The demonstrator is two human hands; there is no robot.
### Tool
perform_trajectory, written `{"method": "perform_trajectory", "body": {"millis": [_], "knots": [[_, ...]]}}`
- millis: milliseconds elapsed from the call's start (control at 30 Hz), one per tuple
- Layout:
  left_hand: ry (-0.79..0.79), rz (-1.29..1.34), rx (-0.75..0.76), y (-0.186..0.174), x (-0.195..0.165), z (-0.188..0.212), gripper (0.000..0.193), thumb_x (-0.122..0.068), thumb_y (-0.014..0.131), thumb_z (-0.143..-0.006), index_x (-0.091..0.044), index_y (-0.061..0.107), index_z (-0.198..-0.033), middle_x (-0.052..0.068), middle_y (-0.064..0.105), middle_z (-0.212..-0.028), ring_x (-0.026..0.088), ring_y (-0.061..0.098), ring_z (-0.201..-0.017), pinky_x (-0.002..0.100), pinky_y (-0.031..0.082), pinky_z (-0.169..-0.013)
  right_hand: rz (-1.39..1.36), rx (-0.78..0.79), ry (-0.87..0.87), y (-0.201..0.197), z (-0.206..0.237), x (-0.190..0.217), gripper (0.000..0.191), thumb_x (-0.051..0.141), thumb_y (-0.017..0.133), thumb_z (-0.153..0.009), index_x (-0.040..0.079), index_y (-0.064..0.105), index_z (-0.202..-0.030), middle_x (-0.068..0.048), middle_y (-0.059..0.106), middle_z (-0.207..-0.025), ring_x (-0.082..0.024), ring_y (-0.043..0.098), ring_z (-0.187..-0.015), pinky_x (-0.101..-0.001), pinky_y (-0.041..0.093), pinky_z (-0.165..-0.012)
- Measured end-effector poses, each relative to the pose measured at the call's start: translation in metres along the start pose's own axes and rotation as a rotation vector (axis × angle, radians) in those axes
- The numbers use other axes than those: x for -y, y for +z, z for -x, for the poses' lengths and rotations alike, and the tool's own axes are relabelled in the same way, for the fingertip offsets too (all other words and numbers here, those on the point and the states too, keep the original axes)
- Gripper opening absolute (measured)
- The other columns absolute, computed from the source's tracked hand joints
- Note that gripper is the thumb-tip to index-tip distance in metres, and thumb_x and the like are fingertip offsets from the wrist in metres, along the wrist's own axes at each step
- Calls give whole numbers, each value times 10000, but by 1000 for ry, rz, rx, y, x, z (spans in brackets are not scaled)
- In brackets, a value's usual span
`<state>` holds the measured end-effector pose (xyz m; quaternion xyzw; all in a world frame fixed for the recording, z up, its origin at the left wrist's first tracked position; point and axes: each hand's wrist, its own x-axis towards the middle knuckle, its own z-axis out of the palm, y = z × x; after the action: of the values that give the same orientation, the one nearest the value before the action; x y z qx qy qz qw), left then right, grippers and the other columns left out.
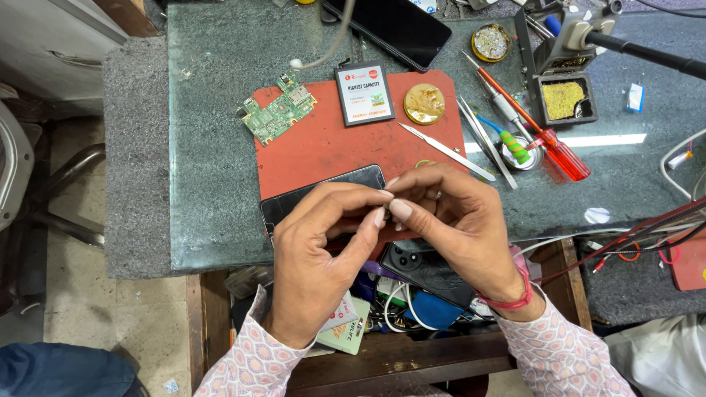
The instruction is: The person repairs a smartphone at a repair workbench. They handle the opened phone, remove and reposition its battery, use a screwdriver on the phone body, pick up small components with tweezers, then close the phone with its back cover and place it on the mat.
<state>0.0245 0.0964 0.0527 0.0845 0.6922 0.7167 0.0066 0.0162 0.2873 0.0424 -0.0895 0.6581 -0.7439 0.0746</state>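
Red mat (323,143) carries a green circuit board (278,114), battery (365,93) and tweezers (446,151). Left hand (323,242) and right hand (452,224) meet fingertip to fingertip above a dark phone (309,195), pinching a tiny part (390,203) too small to identify.

The person is wearing a long-sleeved shirt of pale fabric printed with a small pink and grey scale-like pattern, its cuffs sitting at both wrists. A red thread band (507,301) is circling the right wrist, and a thin ring (438,195) is showing on one finger of the right hand (460,220).
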Motion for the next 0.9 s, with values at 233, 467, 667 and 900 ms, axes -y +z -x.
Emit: {"method": "perform_trajectory", "body": {"millis": [233,467,667,900], "knots": [[192,-279,-17,-3,-7,-1,157,-10,726,-935,-37,754,-1088,63,745,-1033,135,758,-914,249,614,-775,49,-9,57,-6,-1,-4,207,0,672,-983,-49,625,-1179,-116,717,-1070,-161,749,-944,-288,651,-777],[218,-344,-14,-5,0,0,144,-25,732,-938,-38,741,-1081,74,756,-1034,155,771,-923,262,622,-771,112,-6,51,-4,1,-4,211,10,664,-990,-62,672,-1188,-93,717,-1066,-150,747,-972,-279,661,-806],[243,-344,-37,-5,-2,0,155,-33,739,-942,-35,725,-1097,82,745,-1032,163,770,-922,271,620,-767,115,-22,42,-3,2,-2,225,-4,647,-1012,-74,684,-1223,-114,718,-1087,-161,745,-987,-308,664,-850],[241,-378,-69,-5,0,1,161,-32,741,-939,-34,727,-1099,84,748,-1047,165,773,-921,274,617,-754,93,22,-16,4,3,1,369,-82,664,-958,-60,598,-1320,-124,705,-1173,-166,720,-1077,-330,643,-936]]}}
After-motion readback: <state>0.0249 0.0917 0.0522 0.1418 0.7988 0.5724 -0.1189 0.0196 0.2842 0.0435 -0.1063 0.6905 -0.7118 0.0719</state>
